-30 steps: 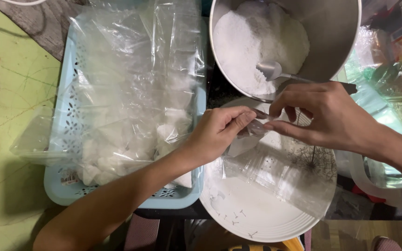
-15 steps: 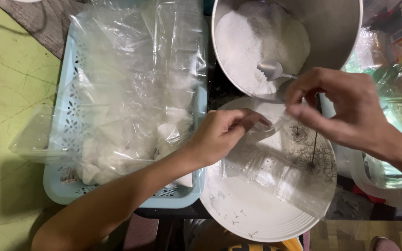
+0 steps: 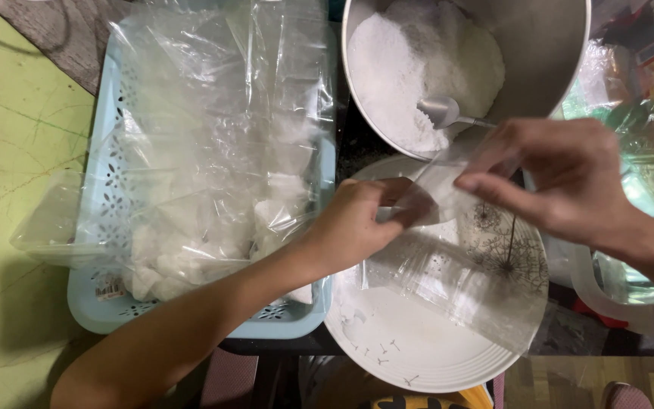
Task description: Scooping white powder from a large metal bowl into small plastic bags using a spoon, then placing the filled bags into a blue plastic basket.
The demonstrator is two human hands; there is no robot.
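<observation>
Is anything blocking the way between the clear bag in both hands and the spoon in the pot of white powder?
Nothing visible. Left hand and right hand hold the clear plastic bag over the white plate; the spoon lies just above, unobstructed.

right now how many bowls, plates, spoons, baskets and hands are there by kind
metal bowl of white powder: 1
white plate with dark flower print: 1
spoon in the bowl: 1
light blue basket holding clear bags: 1
hands, left hand and right hand, both gripping one clear plastic bag: 2
total: 6
</observation>
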